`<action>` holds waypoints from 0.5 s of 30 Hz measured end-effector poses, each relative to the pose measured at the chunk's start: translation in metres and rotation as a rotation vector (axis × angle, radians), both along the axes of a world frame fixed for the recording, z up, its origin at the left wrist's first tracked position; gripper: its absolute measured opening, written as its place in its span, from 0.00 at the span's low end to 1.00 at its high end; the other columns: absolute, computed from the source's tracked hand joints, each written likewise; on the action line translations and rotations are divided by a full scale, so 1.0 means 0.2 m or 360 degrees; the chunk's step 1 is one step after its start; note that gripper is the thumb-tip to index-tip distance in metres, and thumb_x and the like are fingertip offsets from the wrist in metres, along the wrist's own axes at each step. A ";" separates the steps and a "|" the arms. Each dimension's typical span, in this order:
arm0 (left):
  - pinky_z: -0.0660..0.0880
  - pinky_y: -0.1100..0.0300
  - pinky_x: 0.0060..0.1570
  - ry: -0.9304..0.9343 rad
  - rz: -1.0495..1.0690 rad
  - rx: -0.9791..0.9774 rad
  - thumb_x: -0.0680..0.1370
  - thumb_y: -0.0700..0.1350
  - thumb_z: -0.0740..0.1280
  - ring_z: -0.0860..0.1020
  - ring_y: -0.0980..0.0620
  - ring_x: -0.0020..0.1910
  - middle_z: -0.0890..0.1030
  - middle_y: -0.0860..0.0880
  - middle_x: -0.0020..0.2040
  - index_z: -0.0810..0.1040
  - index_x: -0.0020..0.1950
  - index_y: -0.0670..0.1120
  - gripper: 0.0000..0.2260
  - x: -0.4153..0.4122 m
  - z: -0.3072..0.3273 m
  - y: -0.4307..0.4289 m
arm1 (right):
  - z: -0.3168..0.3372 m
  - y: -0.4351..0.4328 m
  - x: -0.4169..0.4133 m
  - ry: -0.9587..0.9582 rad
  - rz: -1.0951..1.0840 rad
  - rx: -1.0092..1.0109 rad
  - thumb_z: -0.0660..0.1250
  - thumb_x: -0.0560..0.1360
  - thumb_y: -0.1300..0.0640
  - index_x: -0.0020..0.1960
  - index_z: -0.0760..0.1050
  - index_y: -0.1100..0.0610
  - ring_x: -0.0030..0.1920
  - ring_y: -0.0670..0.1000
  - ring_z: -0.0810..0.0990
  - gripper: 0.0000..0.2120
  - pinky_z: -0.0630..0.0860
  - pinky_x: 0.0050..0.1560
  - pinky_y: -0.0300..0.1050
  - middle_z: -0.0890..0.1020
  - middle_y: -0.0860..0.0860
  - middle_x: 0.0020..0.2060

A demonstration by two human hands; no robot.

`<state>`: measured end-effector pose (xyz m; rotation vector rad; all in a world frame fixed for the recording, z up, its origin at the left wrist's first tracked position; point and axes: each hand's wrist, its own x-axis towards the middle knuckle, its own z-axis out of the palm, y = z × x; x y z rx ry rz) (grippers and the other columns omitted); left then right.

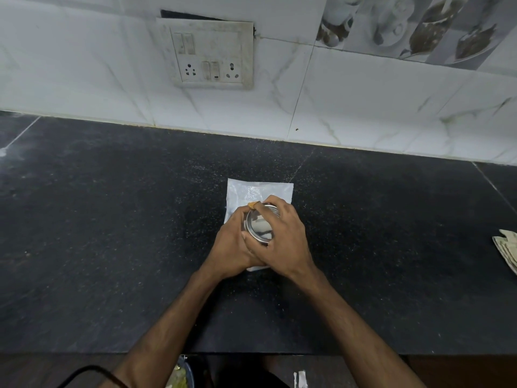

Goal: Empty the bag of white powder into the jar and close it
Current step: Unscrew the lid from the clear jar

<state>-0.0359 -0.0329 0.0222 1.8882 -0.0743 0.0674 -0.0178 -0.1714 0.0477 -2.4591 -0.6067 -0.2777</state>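
Steel jar (258, 228) clasped by left hand (232, 245) and right hand (282, 239), half-hiding the bag (251, 191).

worktop (112, 219): black speckled stone | far wall (363, 107): white marble-look tiles | switchboard (208, 53): hanging skewed, far left-centre

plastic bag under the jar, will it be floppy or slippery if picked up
The plastic bag lies flat and crinkled on the counter, so it is probably limp and light. Its glossy sheen suggests a slick surface that may slide between fingers.
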 end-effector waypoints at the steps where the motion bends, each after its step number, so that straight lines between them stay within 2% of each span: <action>1: 0.80 0.51 0.57 0.0001 -0.0003 0.0003 0.58 0.49 0.83 0.81 0.58 0.56 0.81 0.56 0.57 0.70 0.65 0.53 0.39 0.00 0.00 0.00 | 0.00 0.00 0.00 0.0000 0.0015 -0.0008 0.67 0.70 0.40 0.66 0.77 0.55 0.63 0.55 0.76 0.29 0.69 0.62 0.44 0.77 0.55 0.64; 9: 0.79 0.48 0.56 0.0032 -0.0010 0.0036 0.56 0.48 0.83 0.81 0.55 0.55 0.81 0.55 0.57 0.69 0.64 0.54 0.40 0.01 -0.01 0.01 | 0.02 -0.04 0.03 0.0009 0.0181 -0.0035 0.66 0.70 0.40 0.66 0.78 0.55 0.63 0.54 0.76 0.29 0.68 0.61 0.42 0.77 0.54 0.64; 12: 0.79 0.51 0.56 0.0051 -0.0060 0.0025 0.56 0.44 0.81 0.80 0.56 0.56 0.80 0.55 0.57 0.69 0.64 0.54 0.39 0.01 0.01 0.02 | 0.04 -0.06 0.05 0.0041 0.0297 -0.0011 0.67 0.70 0.41 0.65 0.78 0.55 0.63 0.52 0.75 0.28 0.69 0.61 0.42 0.77 0.53 0.64; 15: 0.77 0.58 0.55 0.0085 -0.0122 0.0000 0.56 0.40 0.78 0.80 0.56 0.56 0.79 0.54 0.58 0.69 0.64 0.53 0.38 0.01 0.02 0.02 | 0.04 -0.09 0.09 0.0056 0.0413 -0.0011 0.71 0.69 0.44 0.64 0.78 0.54 0.62 0.51 0.75 0.26 0.72 0.61 0.44 0.77 0.51 0.63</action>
